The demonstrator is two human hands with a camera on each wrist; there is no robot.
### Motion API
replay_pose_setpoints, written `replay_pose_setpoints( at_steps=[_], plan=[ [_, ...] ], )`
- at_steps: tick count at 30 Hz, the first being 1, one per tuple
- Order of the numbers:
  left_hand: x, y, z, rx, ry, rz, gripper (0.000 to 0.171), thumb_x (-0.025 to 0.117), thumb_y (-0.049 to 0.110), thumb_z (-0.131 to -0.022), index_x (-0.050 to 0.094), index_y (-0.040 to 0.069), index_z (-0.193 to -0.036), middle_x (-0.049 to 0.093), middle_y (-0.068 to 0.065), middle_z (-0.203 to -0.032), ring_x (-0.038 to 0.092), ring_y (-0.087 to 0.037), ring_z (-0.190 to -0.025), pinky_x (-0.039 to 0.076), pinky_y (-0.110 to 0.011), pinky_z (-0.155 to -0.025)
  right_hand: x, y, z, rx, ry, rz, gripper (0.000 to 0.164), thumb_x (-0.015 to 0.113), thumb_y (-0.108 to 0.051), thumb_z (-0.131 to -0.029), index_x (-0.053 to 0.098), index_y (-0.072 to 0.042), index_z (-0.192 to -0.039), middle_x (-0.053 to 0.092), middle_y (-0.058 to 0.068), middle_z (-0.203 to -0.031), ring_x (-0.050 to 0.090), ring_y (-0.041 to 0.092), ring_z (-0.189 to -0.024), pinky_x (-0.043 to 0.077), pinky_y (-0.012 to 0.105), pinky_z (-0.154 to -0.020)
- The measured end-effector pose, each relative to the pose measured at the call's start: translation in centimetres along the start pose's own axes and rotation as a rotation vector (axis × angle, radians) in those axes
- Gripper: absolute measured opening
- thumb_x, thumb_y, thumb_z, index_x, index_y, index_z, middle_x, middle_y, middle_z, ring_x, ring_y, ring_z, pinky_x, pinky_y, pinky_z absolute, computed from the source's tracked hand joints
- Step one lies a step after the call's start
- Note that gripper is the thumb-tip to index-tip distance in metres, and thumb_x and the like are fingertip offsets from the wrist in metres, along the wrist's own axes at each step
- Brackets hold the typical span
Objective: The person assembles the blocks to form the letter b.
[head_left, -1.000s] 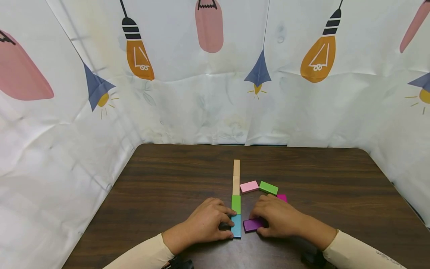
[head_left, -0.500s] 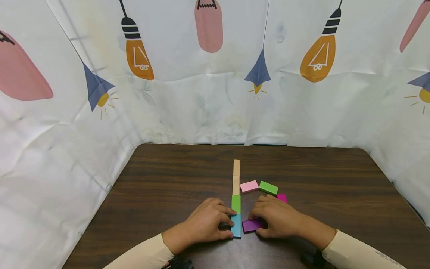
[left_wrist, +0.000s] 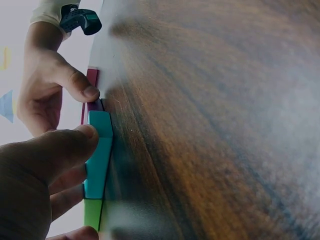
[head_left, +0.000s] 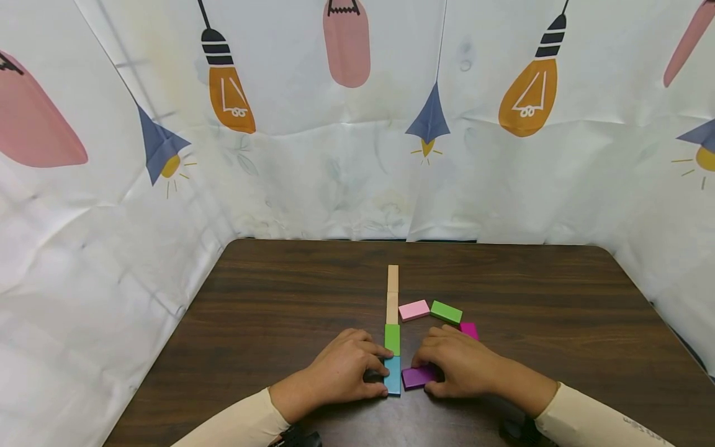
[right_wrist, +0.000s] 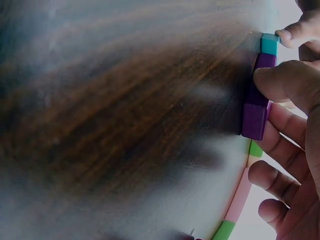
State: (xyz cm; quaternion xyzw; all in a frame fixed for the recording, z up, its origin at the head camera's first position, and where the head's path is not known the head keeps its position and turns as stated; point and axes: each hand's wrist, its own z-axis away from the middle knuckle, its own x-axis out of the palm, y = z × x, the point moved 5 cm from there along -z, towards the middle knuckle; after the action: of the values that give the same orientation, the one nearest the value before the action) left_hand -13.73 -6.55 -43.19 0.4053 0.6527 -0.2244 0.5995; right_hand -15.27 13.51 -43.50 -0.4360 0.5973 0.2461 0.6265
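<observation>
My left hand [head_left: 345, 366] rests its fingertips and thumb along the left side of a blue block [head_left: 394, 380], the near end of a straight row. One fingertip lies where the blue block meets a green block [head_left: 393, 339]. A purple block [head_left: 414, 377] lies flat just right of the blue one; my right hand [head_left: 460, 365] pinches it, thumb on the near side and fingers on the far side. In the right wrist view the purple block [right_wrist: 254, 121] points its other end at the blue block [right_wrist: 269, 46]. The right hand hides part of the purple block.
Two plain wooden blocks [head_left: 393, 295] continue the row away from me. A pink block [head_left: 414, 310], a second green block [head_left: 446, 311] and a partly hidden magenta block [head_left: 470, 330] curve round to the right. All lie on a dark wood table [head_left: 268, 310]; a printed curtain [head_left: 346, 180] hangs behind.
My right hand has slid the purple block slightly left, narrowing its gap to the blue block. The left hand stays in place.
</observation>
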Motion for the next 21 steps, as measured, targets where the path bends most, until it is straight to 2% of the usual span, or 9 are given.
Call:
replay_pose_setpoints(
  at_steps=[4,10,16,21],
  plan=[
    [0.0,0.0,0.0,-0.002,-0.001,0.002,0.024,0.080,0.049,-0.086,0.083,0.031,-0.101,0.068,0.017,-0.125,0.059,-0.009,-0.107,0.045,-0.036,-0.099,0.0,-0.1,0.0,-0.002,0.001,-0.003,0.026,0.080,-0.039,-0.084,0.073,-0.027,-0.105,0.062,-0.022,-0.100,0.051,0.004,-0.097,0.043,0.029,-0.082],
    [0.1,-0.1,0.0,-0.005,-0.005,0.004,0.024,0.080,0.048,-0.087,0.083,0.031,-0.102,0.068,0.017,-0.126,0.059,-0.010,-0.108,0.045,-0.037,-0.099,-1.4,0.2,0.6,0.037,0.017,-0.033,0.036,0.081,-0.040,-0.084,0.072,-0.025,-0.115,0.062,-0.018,-0.110,0.054,0.007,-0.107,0.047,0.038,-0.096],
    [0.1,-0.1,0.1,-0.005,-0.007,0.003,0.023,0.080,0.047,-0.087,0.083,0.030,-0.102,0.068,0.016,-0.126,0.059,-0.010,-0.109,0.045,-0.039,-0.100,-3.2,1.5,2.5,0.103,0.070,0.006,0.044,0.085,-0.038,-0.082,0.071,-0.020,-0.120,0.064,-0.015,-0.117,0.056,0.013,-0.115,0.045,0.049,-0.102],
    [0.1,-0.1,0.1,-0.010,-0.015,0.010,0.024,0.080,0.047,-0.087,0.083,0.030,-0.103,0.068,0.016,-0.126,0.059,-0.010,-0.110,0.045,-0.039,-0.101,-4.2,2.7,4.6,0.135,0.109,0.026,0.046,0.087,-0.034,-0.080,0.072,-0.020,-0.121,0.064,-0.016,-0.116,0.055,0.012,-0.112,0.046,0.047,-0.098]
  ],
)
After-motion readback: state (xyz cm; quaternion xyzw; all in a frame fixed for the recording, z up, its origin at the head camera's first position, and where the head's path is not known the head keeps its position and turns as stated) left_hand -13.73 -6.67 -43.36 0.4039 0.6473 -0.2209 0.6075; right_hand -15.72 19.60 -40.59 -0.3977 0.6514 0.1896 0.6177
